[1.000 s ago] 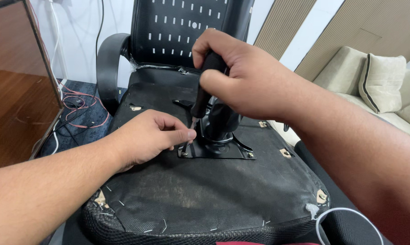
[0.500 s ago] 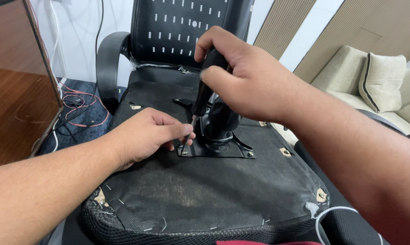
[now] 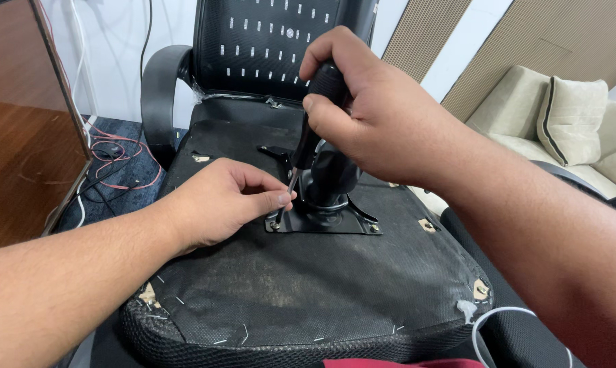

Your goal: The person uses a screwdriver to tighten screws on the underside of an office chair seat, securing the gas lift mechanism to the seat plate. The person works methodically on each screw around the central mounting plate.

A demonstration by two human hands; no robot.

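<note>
While the right hand [image 3: 383, 116] grips a screwdriver [image 3: 308, 143], the left hand [image 3: 219, 204] (fingers pinched) steadies its shaft over the base plate [image 3: 328, 221].

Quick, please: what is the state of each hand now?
Left hand: closed, fingers pinching the screwdriver shaft near the tip.
Right hand: closed around the screwdriver handle.

Screwdriver [image 3: 313, 129] tip drops onto the corner screw [image 3: 275, 224] – left hand [image 3: 219, 201] slides up, pinching the shaft now.
</note>
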